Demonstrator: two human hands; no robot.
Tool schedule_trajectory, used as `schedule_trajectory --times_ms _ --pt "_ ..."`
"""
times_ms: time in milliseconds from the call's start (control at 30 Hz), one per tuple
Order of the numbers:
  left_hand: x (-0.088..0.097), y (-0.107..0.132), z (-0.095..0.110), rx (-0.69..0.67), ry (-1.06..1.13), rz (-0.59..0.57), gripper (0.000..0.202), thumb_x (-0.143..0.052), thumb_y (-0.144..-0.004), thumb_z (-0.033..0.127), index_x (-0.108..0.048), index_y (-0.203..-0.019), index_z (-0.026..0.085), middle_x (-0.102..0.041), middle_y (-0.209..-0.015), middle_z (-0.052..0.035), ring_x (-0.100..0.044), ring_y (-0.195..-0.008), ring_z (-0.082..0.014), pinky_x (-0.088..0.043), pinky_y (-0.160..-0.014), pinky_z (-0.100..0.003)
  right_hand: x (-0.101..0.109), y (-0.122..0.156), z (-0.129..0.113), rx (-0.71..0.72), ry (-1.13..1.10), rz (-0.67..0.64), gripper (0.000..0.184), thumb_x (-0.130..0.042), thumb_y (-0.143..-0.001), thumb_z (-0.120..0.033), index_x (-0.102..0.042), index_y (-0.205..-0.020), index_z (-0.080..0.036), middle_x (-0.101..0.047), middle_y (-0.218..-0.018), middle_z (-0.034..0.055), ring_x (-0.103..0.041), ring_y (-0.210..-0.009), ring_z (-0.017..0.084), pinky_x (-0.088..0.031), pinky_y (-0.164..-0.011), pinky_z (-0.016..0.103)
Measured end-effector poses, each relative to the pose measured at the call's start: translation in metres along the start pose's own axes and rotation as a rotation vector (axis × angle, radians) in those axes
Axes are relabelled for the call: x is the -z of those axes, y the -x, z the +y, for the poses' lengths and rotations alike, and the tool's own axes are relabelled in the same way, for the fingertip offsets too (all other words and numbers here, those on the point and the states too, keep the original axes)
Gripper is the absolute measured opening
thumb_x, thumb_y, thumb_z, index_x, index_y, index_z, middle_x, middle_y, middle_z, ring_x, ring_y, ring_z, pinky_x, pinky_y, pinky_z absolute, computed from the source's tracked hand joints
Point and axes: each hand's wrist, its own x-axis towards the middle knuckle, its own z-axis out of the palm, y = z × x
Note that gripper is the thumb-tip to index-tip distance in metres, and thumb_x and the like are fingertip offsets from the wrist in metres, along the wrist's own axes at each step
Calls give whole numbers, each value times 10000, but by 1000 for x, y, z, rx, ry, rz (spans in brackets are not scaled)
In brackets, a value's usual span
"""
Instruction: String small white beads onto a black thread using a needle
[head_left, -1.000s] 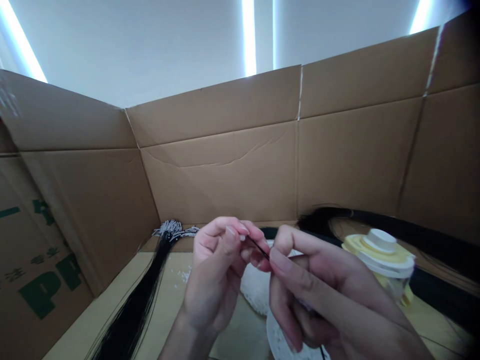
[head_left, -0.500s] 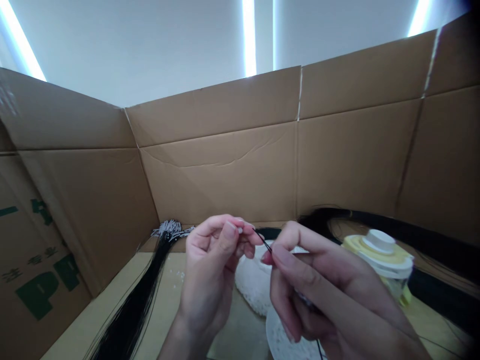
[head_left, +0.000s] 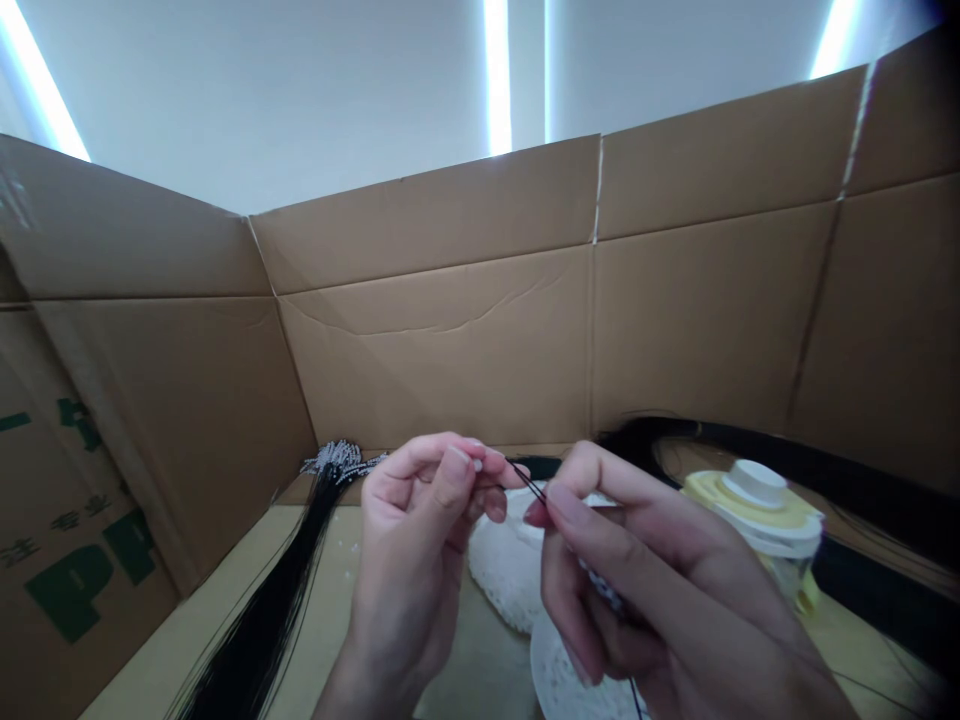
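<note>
While left hand (head_left: pixel 416 545) pinches white bead (head_left: pixel 478 465), right hand (head_left: pixel 645 570) grips black threads (head_left: pixel 529 483).

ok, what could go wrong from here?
Drop: the left hand has the white bead only between fingertips, so it might slip and get lost near the white specks on the table.

Splay: the thin black cords stick out slightly apart from the pinch of the right hand, so they could bend or spread.
</note>
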Motion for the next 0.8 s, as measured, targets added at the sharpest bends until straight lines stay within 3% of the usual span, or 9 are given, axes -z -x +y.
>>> schedule_trajectory --times_ms 300,500,667,800 --pt "3 -1 2 -38 -46 19 89 -774 -771 243 -753 -719 174 -733 -686 21 -675 -608 -55 -545 -576 -88 0 3 1 37 13 19 320 -578 -930 -418 -482 -719 -197 -490 -440 -64 -265 -393 42 -227 -402 164" --pt "2 -1 -2 57 78 23 89 -795 -746 244 -749 -724 171 -722 -695 26 -659 -601 -46 -538 -548 -85 0 4 1 -36 -4 -54 333 -576 -922 -452 -482 -728 -198 -486 -425 -58 -291 -387 41 -201 -393 157" --pt "0 1 -6 155 202 -78 91 -783 -759 268 -754 -745 183 -711 -653 30 -630 -559 -37 -514 -503 -78 0 5 2 -91 -14 -80 338 -552 -934 -448 -473 -728 -192 -486 -423 -57 -292 -371 33 -184 -392 154" --pt "-2 1 -7 187 254 -79 86 -778 -764 245 -752 -740 167 -715 -648 24 -623 -537 -33 -524 -508 -83 3 -2 11 3 -16 -146 338 -515 -954 -433 -458 -718 -198 -467 -404 -60 -284 -344 37 -223 -372 144"
